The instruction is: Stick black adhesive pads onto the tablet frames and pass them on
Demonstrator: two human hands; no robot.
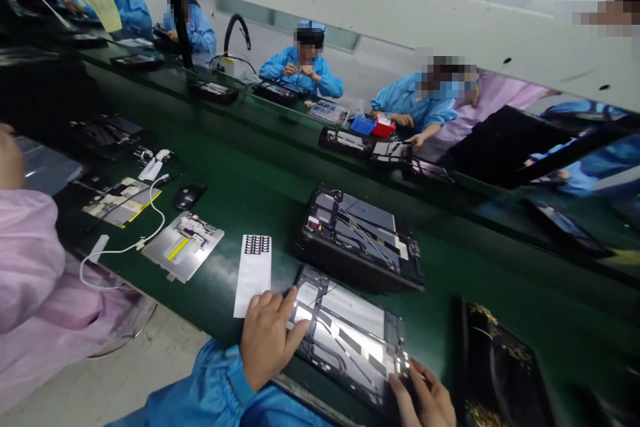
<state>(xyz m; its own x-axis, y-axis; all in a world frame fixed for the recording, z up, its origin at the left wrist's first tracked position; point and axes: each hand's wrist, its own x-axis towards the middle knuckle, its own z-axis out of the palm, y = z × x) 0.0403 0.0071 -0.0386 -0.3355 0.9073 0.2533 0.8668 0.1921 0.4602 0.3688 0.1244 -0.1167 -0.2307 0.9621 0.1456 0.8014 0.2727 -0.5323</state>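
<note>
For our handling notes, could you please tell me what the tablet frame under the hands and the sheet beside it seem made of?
The tablet frame looks like metal, perhaps aluminium, with bright glossy reflections. The sheet looks like matte white paper, probably label backing, carrying black squares.

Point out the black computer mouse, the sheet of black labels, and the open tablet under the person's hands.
Black computer mouse [189,195], head view, point on its top shell.
Sheet of black labels [253,283], head view, point on the white backing below the labels.
Open tablet [345,333], head view, point on its inner panel.
</note>
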